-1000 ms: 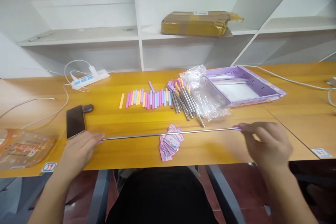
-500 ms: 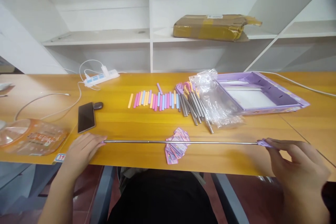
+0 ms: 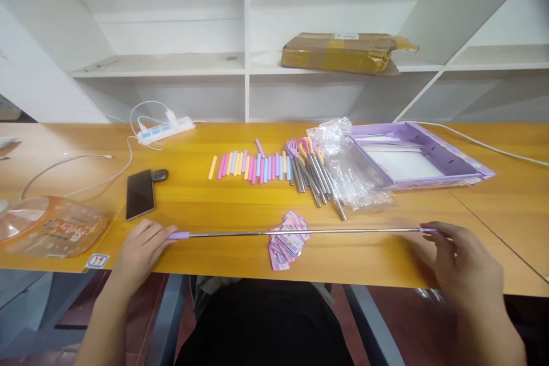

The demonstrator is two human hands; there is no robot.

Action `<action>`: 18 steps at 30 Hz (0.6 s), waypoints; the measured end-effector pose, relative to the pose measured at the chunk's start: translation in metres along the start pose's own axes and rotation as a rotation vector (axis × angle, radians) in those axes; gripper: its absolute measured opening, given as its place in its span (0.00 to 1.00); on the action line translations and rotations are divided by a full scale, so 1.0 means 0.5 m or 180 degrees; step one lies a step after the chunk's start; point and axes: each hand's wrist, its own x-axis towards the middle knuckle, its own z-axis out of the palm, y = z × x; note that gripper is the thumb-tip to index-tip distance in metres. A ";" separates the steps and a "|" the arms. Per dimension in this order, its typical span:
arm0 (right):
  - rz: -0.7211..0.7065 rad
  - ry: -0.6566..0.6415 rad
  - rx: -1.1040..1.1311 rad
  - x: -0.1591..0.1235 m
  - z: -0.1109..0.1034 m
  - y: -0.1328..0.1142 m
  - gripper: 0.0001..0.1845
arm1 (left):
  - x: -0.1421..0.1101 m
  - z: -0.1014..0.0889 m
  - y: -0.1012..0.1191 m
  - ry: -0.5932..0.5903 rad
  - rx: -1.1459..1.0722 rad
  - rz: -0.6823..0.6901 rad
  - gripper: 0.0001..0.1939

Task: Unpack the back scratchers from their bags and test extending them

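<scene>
A telescopic back scratcher (image 3: 300,232), a thin metal rod with purple ends, stretches level between my two hands above the table's near side. My left hand (image 3: 143,249) is closed on its purple sleeve end. At the other end, my right hand (image 3: 463,257) pinches the purple head, mostly hidden by the fingers. Under the rod's middle lies a fanned pile of pink and purple cards (image 3: 288,246). Farther back is a heap of similar metal rods (image 3: 315,174) with purple, pink and yellow claw-like heads. Beside it several pastel sleeves (image 3: 253,167) lie in a row.
Clear plastic bags (image 3: 351,177) lie against a purple box tray (image 3: 441,183). To the left are a phone (image 3: 140,194), a small dark device (image 3: 160,175), a power strip (image 3: 166,130) and an orange-tinted bottle (image 3: 55,226). A taped carton (image 3: 338,54) rests on the shelf.
My hands have come closer together, the left moving right and the right moving left. More of the purple sleeve shows beside my left hand, and the exposed metal span looks shorter.
</scene>
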 end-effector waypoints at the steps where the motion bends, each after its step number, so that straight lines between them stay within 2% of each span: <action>1: -0.0094 0.0075 0.0051 0.003 -0.003 -0.002 0.06 | 0.002 -0.001 0.001 0.0026 -0.0031 0.0028 0.08; 4: -0.0381 0.0133 0.0201 0.012 -0.013 -0.027 0.08 | 0.012 -0.007 0.009 0.0025 -0.0130 0.0117 0.08; 8: -0.0613 -0.0129 0.0562 0.030 -0.019 -0.104 0.09 | 0.051 -0.010 0.046 -0.0124 -0.0191 0.0303 0.08; 13: -0.0889 -0.0249 0.1047 0.057 0.000 -0.249 0.07 | 0.125 0.013 0.126 0.0091 -0.0160 0.0448 0.08; 15: -0.0994 -0.0364 0.1374 0.055 0.016 -0.318 0.08 | 0.149 0.038 0.167 0.0140 -0.0173 0.0486 0.08; 18: -0.0957 -0.0405 0.1649 0.034 0.042 -0.417 0.14 | 0.171 0.086 0.225 0.0174 -0.0189 0.0311 0.10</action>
